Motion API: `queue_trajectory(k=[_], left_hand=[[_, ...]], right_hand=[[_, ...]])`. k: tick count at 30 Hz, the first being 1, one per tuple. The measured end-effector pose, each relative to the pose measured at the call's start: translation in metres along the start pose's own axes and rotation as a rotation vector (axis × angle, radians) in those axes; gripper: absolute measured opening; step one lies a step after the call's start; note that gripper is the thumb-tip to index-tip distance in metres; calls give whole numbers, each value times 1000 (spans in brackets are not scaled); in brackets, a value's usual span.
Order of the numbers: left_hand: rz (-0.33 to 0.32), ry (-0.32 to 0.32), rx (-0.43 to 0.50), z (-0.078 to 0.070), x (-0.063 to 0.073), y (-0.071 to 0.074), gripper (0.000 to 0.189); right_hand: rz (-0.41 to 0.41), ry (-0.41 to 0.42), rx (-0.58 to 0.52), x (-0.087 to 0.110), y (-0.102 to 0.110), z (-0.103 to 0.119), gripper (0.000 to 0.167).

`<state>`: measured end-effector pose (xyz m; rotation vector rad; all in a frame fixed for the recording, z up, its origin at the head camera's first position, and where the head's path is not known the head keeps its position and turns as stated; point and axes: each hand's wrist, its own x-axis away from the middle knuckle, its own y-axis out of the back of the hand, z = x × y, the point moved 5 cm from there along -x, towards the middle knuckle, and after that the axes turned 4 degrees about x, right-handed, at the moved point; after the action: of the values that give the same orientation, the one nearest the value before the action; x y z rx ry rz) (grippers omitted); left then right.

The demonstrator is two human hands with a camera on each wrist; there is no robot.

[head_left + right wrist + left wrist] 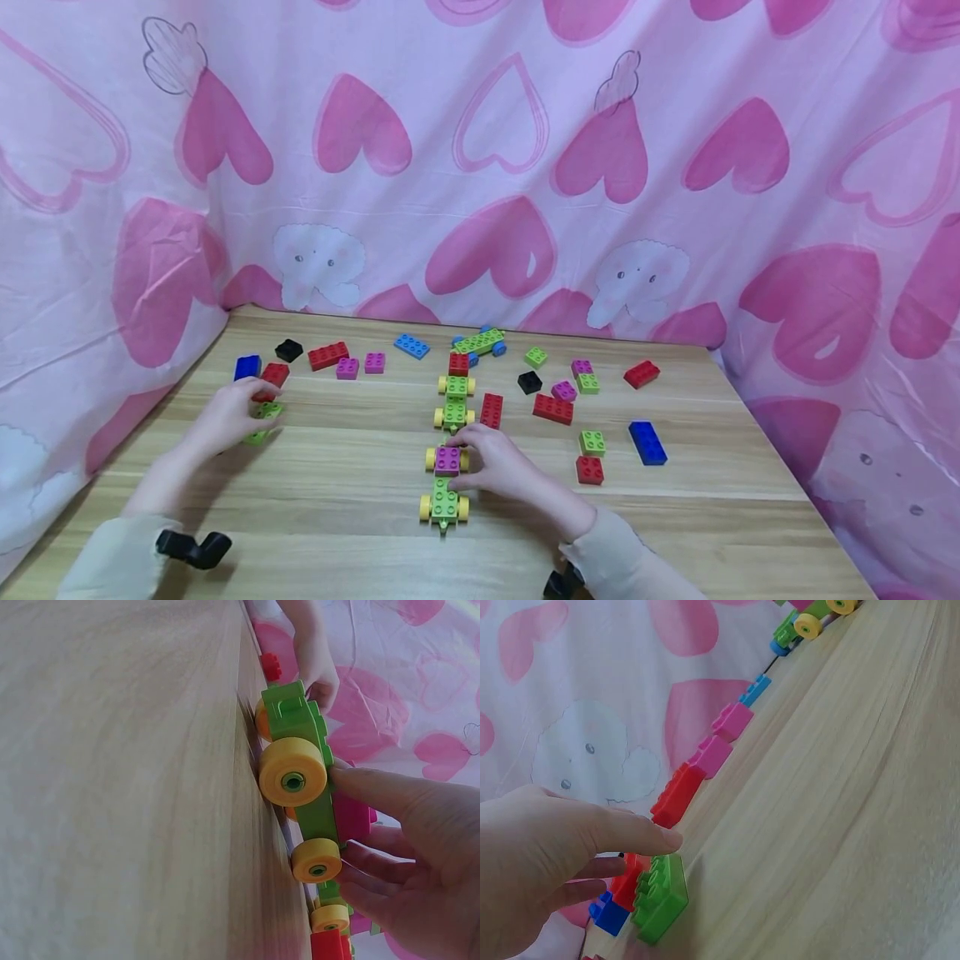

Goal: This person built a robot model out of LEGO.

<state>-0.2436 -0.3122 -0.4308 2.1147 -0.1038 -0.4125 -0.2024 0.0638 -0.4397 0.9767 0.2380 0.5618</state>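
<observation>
In the head view my right hand [498, 462] has its thumb and fingertips about the pink brick [447, 461] on a green toy car base [445, 504]. This base has yellow wheels [292, 772] and stands on the table. Right-wrist detail puts the thumb against the green base and the other fingers near its far end. Over at the left, my left hand [238, 412] reaches over a green brick [664, 900], fingers loosely spread. A fingertip is close above that brick; contact cannot be told. Red [631, 881] and blue [609, 913] bricks lie just beyond.
A second yellow-wheeled green base [455, 408] stands ahead, a red brick [459, 364] at its far end. Behind it is a green piece with blue wheels [480, 342]. Loose bricks lie on both sides, including a long blue brick [647, 442]. A heart-patterned curtain [487, 250] borders the table.
</observation>
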Motion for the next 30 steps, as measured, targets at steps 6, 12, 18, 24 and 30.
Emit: queue_trajectory(k=[6,12,18,24,30], left_hand=[[44,19,-1,3,3,0,41],[80,27,-6,4,4,-1,46],[105,16,-12,6,4,-3,46],[141,-2,-26,6,4,-2,45],[151,4,-3,6,3,-5,38]], right_hand=[[-1,1,2,0,0,-1,55],[5,0,2,-1,-1,-2,54],[3,-3,-3,0,-1,-2,53],[0,-1,0,0,-1,-1,54],[4,-2,0,-1,-1,-2,54]])
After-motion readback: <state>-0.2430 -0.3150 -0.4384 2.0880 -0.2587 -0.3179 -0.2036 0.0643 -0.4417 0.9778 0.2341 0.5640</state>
